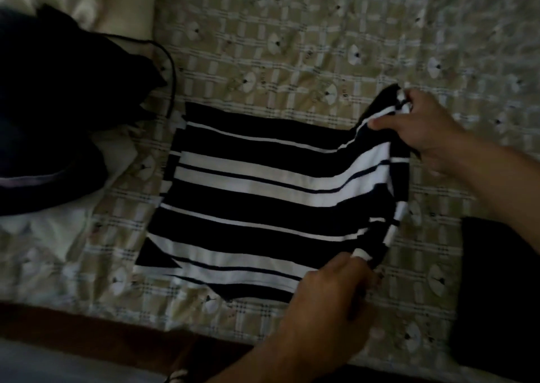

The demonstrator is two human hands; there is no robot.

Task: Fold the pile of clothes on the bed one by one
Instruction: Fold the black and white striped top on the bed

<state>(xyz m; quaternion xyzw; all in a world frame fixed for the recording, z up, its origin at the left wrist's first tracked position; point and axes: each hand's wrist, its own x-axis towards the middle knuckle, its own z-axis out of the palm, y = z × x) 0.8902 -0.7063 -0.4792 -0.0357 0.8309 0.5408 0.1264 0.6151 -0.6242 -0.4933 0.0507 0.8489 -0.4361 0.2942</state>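
Bed: beige checked quilted bedspread (292, 61), dim light.
Left hand (327, 292): pinching near corner of black-and-white striped knit garment (257, 195).
Right hand (423, 131): gripping far corner.
Garment: mid-bed, soft, limp; grip corners.
Pile: dark clothes (52, 119), far left.

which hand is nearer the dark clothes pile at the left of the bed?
Left. The left hand grips the striped garment's near right corner; the right hand holds its far right corner, farther right of the dark pile. Neither touches it.
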